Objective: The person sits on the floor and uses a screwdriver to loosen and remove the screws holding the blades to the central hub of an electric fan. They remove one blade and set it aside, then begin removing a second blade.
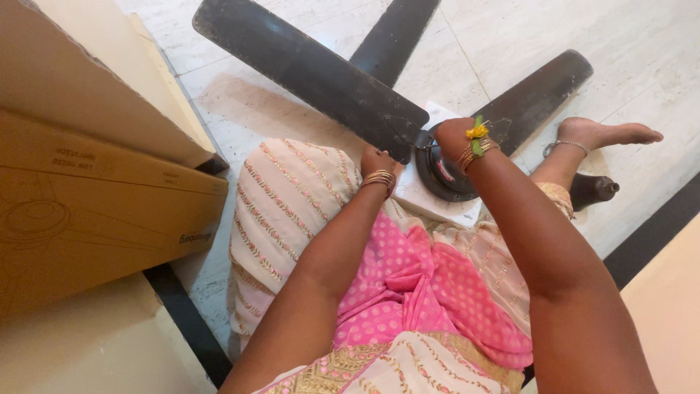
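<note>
- A large cardboard box [95, 182] fills the left side, lying on the pale marble floor [642, 66] just beside the seated person's knee.
- A dark ceiling fan [437, 157] lies on the floor in front of the person, its round motor hub resting on a white foam block [430, 201] by the lap.
- The near fan blade [306, 69] runs its long axis from the hub up and to the left, its tip pointing toward the top left corner; a second blade points up, and a third points up and to the right.
- The left hand [377, 159] is closed on the inner end of the near blade, fingers curled together around its edge.
- The right hand [453, 135] rests on the hub; its fingers are hidden, so I cannot tell their grip.
</note>
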